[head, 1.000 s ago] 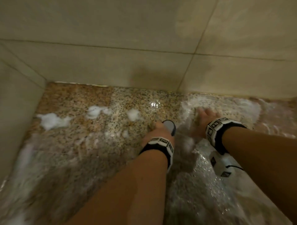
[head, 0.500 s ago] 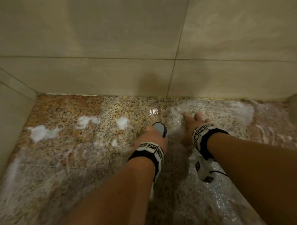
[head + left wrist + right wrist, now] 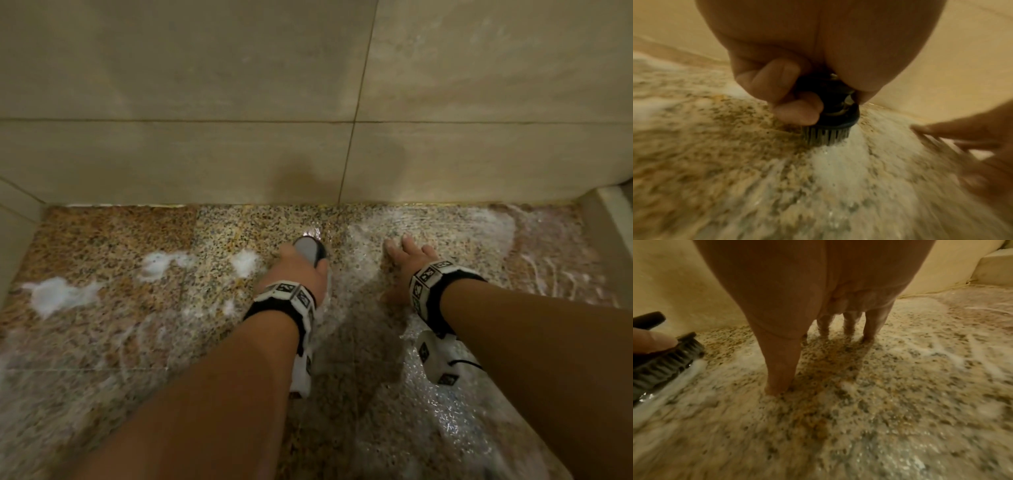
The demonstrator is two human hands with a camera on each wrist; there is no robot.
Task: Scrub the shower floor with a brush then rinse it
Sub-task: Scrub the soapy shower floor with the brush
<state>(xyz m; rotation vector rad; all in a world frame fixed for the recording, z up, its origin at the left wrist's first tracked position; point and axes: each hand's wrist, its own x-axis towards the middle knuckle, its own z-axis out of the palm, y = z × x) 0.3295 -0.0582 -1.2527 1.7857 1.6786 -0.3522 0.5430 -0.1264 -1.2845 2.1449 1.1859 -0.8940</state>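
My left hand (image 3: 296,270) grips a dark scrub brush (image 3: 310,249) with a grey top, its bristles (image 3: 826,135) down on the wet speckled granite shower floor (image 3: 113,240) near the back wall. The curled fingers (image 3: 781,91) wrap the brush handle. In the right wrist view the brush (image 3: 663,360) sits at the left edge. My right hand (image 3: 407,257) lies flat on the soapy floor to the brush's right, its straight fingers (image 3: 849,324) spread and touching the stone. White foam (image 3: 58,294) lies in patches at the left.
Beige tiled walls (image 3: 205,154) close the floor at the back and left. A raised pale curb (image 3: 613,219) stands at the far right. Thin soapy water (image 3: 445,411) covers the floor's near right part.
The view has swung right, so the foam patches sit further left. The brush and left hand have moved a little toward the back wall; the right hand stays flat on the floor.
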